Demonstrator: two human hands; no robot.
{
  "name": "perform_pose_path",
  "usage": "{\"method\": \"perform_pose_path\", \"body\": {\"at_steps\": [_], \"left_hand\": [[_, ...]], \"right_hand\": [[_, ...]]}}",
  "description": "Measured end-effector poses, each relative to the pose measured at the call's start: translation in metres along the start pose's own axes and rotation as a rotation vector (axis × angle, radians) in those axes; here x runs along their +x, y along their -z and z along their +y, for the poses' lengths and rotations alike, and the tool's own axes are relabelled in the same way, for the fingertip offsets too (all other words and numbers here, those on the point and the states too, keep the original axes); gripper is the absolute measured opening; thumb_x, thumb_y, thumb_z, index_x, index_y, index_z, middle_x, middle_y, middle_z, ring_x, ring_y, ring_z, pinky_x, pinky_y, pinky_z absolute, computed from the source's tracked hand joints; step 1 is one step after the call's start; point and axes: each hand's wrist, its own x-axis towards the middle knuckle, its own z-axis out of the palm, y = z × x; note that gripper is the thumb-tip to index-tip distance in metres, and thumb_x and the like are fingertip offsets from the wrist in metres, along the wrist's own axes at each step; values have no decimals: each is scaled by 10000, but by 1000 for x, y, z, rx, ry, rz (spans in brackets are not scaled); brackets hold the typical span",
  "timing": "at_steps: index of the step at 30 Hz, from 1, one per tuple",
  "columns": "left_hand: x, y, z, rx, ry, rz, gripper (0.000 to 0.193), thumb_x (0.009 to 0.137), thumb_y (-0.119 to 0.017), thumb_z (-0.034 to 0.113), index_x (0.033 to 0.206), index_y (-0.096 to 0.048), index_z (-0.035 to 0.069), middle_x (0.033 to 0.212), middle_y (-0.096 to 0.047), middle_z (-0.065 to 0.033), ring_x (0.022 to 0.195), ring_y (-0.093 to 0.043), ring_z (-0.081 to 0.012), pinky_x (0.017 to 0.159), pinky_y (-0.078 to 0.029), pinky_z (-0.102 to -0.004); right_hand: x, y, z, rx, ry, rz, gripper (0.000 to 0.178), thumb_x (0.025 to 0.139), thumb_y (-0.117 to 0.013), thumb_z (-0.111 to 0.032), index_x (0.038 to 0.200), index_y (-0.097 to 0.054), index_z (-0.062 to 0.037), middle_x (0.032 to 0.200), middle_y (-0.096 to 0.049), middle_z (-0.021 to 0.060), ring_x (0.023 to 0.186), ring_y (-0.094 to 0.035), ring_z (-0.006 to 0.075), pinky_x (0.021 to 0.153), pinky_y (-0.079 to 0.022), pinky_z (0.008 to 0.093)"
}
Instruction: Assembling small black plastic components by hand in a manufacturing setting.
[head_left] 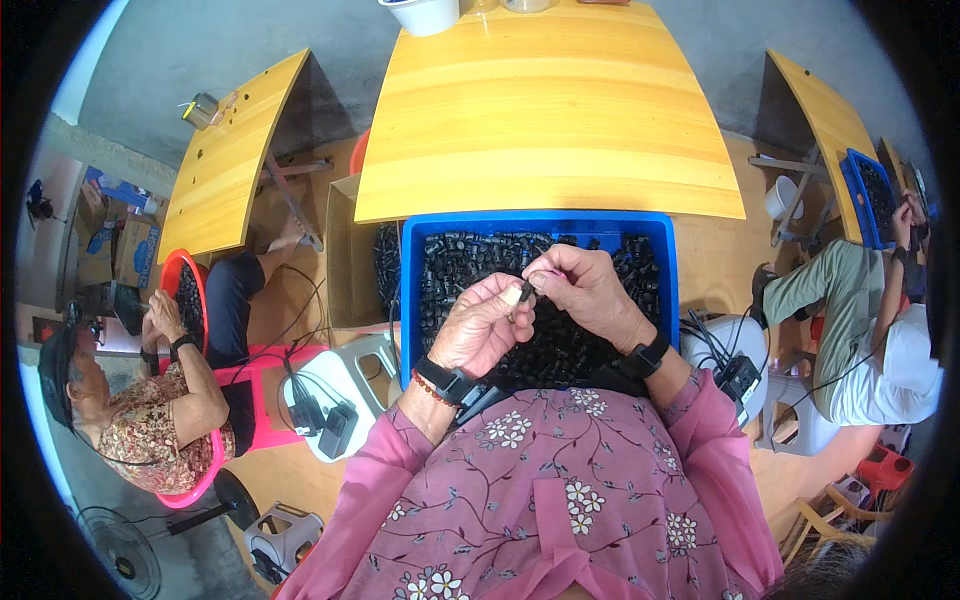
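Note:
My left hand (475, 325) and my right hand (590, 292) meet over a blue tray (408, 330) on my lap side of the table. Thumb and fingers of both hands are pinched together around a small black part (527, 291). Its exact kind is too small to make out, and the fingertips cover much of it. Beneath the hands, the tray is heaped with many similar short black cylindrical parts (450, 262). Each wrist wears a black strap.
Beyond the tray stands a yellow wooden table (545, 110) with a white container (425, 14) at its far edge. A cardboard box (345, 255) is left of the tray. White stools (340, 390) carry cables and black boxes. One person sits at each side.

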Motion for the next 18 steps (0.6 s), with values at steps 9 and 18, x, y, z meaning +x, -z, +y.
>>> {"method": "perform_pose_path", "body": {"at_steps": [9, 18], "left_hand": [[1, 3, 1, -9, 9, 48, 143, 961, -619, 144, 1048, -631, 31, 927, -647, -67, 796, -596, -146, 673, -480, -269], [1, 4, 1, -56, 6, 20, 148, 970, -606, 135, 1068, -630, 27, 918, -660, -64, 798, -614, -151, 687, -496, -275]], "right_hand": [[0, 0, -8, 148, -85, -33, 149, 935, -633, -93, 1019, -670, 25, 832, -674, 9, 779, -612, 48, 689, -507, 223], [1, 0, 7, 122, 32, -67, 145, 921, -656, -48, 1046, -668, 25, 871, -690, 17, 785, -611, 44, 689, -508, 215]]}}
